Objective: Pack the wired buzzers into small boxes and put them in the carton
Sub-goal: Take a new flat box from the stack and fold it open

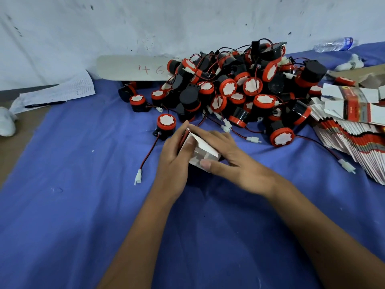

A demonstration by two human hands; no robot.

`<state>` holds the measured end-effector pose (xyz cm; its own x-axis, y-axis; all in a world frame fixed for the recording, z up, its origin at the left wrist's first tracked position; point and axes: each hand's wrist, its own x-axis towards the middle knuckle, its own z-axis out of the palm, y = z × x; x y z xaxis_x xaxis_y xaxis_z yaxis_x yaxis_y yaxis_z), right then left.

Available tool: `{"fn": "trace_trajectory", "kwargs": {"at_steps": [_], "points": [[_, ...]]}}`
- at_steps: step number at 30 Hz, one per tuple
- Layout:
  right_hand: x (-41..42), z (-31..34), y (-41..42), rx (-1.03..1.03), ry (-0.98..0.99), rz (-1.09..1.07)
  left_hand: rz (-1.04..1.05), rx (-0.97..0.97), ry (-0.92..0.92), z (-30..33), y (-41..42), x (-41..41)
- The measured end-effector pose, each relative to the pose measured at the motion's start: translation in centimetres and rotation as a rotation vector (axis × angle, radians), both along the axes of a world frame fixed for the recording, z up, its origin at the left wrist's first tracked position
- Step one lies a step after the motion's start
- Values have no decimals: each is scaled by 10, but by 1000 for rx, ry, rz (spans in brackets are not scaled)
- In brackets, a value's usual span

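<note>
- Near the middle of the head view, two bare hands meet over a small box [201,152] that sits on a blue cloth [83,205] covering the table.
- The left hand [174,161] comes in from 6 o'clock and grips the box's left side, fingers curled up along it and thumb pressed on the near face.
- The right hand [231,155] reaches in from 4 o'clock; its fingers lie across the top of the box over a raised white flap, and its thumb presses the near lower edge.
- Whether a buzzer is inside the box cannot be told; the hands hide most of it.
- Just beyond the hands, toward 12 o'clock, one loose buzzer [166,126] stands with its red cap and white disc facing up; its red and black wire [149,152] runs toward 7 o'clock and ends in a white plug [138,177].
- From 12 to 2 o'clock lies a large heap of buzzers [239,86], black bodies with red caps, wires tangled among them.
- At 3 o'clock a fanned stack of flat unfolded boxes [350,132], red, black and white, touches the heap's right edge.
- At 11 o'clock a pale card [133,68] marked "46" in red leans at the foot of a stained white wall [187,21].
- At 10 o'clock a sheet of paper [62,90] lies with a pen [44,104] on it.
- At 2 o'clock, far back, a clear plastic bottle [333,44] lies on its side.
</note>
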<state>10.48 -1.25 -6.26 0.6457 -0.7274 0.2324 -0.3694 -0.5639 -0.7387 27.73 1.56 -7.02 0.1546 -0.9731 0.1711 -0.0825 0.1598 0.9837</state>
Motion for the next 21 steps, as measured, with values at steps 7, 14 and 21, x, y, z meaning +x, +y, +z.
{"fn": "trace_trajectory", "kwargs": {"at_steps": [7, 14, 21], "points": [[5, 8, 5, 150, -294, -4, 33, -45, 7, 0, 1, -1], [4, 6, -3, 316, -556, -218, 10, -163, 11, 2, 3, 1], [2, 6, -6, 639, -804, -214, -278, -125, 5, 0, 7, -5]]}}
